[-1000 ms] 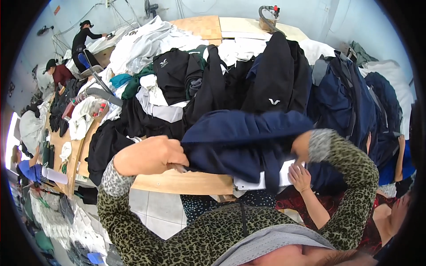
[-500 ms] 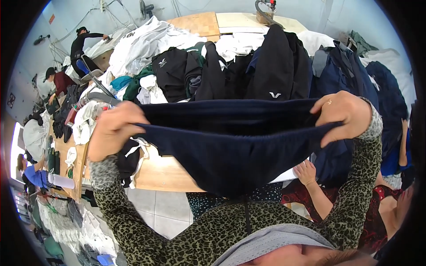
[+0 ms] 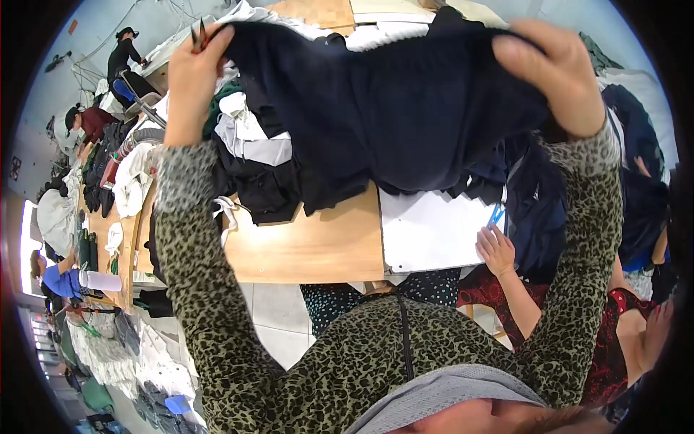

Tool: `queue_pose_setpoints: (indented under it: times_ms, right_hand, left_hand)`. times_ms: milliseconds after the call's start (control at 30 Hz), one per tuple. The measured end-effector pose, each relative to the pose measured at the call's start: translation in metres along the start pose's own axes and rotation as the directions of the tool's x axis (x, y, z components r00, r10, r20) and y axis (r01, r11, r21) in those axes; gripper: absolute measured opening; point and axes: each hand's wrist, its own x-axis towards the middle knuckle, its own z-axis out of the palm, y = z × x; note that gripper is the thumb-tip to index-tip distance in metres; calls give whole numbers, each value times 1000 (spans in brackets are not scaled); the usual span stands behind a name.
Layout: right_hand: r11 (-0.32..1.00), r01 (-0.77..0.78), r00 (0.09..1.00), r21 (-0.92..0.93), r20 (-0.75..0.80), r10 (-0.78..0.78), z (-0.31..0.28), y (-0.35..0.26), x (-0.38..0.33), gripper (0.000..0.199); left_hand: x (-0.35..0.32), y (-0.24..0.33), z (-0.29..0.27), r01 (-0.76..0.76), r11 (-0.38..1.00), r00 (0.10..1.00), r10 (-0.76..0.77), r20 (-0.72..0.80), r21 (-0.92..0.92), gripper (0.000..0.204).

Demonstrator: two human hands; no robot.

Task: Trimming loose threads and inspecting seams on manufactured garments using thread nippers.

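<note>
A wooden table (image 3: 311, 246) stretches across the middle, with a white sheet (image 3: 434, 231) lying flat on its right part. A co-worker's hand (image 3: 496, 249) rests at the sheet's edge, blue scissors (image 3: 496, 215) just beside it. Black and white garments (image 3: 253, 155) pile up behind on the table, a white drawstring (image 3: 225, 210) trailing onto the wood. Dark navy clothes (image 3: 535, 217) hang at right. Far left, seated workers (image 3: 90, 123) bend over more heaps. Below, pale floor tiles (image 3: 278, 325).
</note>
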Motion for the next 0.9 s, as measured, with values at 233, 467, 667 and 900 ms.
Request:
queue_pose_setpoints:
  times_ms: [233, 467, 667, 900]
  right_hand:
    - [783, -97, 984, 614, -61, 169, 48, -28, 52, 25]
    - [710, -310, 941, 632, 100, 323, 71, 27, 106, 21]
    - [815, -45, 923, -578, -335, -187, 158, 181, 40, 28]
    - [882, -466, 883, 71, -27, 469, 273, 162, -175, 18]
  left_hand:
    - [-95, -10, 46, -23, 989, 975, -9, -222, -143, 20]
    - [-264, -30, 100, 557, 778, 769, -351, 534, -290, 67]
    - [-283, -155, 63, 250, 874, 965, -191, -179, 417, 37]
    - [-361, -117, 99, 495, 864, 839, -503, 206, 93, 14]
